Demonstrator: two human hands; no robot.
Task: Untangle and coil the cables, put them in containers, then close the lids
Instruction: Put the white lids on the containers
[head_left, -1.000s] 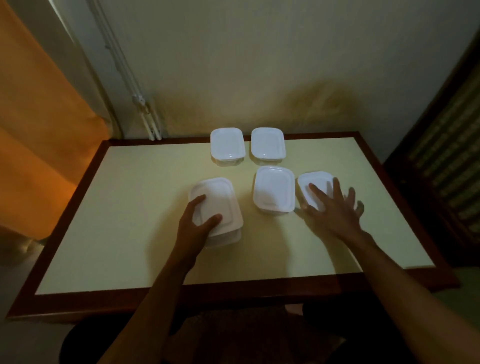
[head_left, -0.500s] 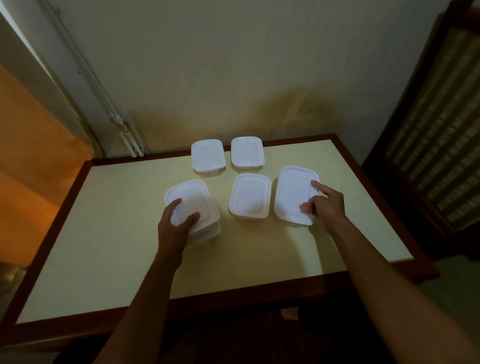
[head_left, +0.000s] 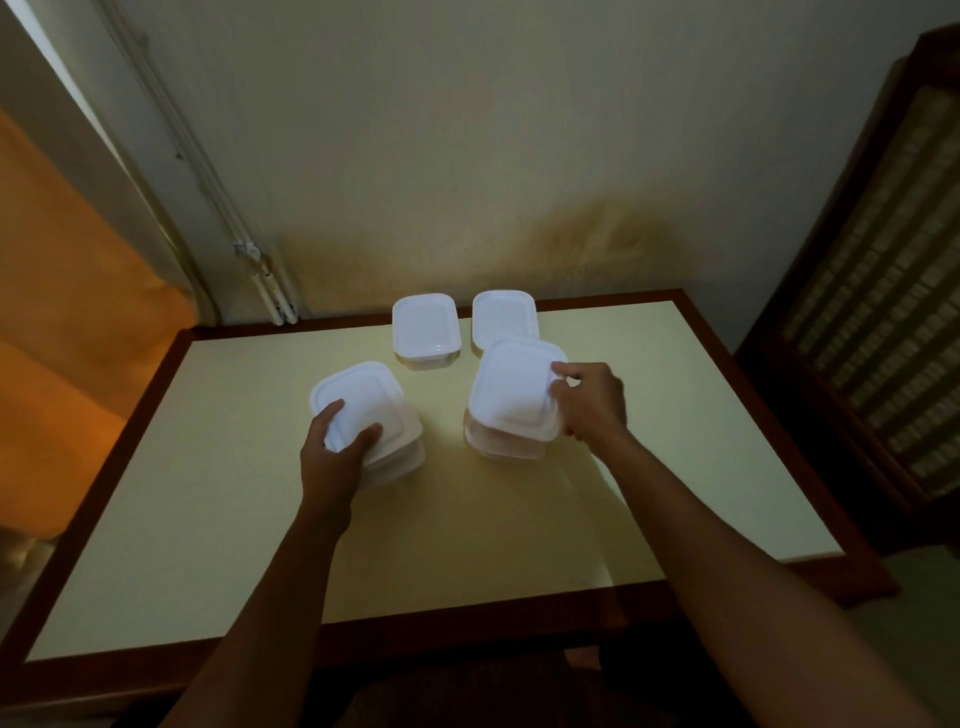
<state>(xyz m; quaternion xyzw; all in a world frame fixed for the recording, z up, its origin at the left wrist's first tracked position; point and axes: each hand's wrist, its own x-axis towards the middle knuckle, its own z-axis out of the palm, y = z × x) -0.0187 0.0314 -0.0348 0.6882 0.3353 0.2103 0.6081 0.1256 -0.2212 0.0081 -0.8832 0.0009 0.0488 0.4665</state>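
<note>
On the table (head_left: 208, 519), both hands grip lidded containers lengthwise away.

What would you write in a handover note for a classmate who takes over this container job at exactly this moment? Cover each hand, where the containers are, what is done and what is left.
Left hand: grips the near-left container by its lid, on the table.
Right hand: holds the upper container by its right edge, over the near-right container, tilted; whether it is resting on it I cannot tell.
Two back containers stand lidded near the wall.
Done: every container seen is lidded; no cables visible outside.
Left: probably just settle the upper container squarely and release; contents cannot be checked.
</note>
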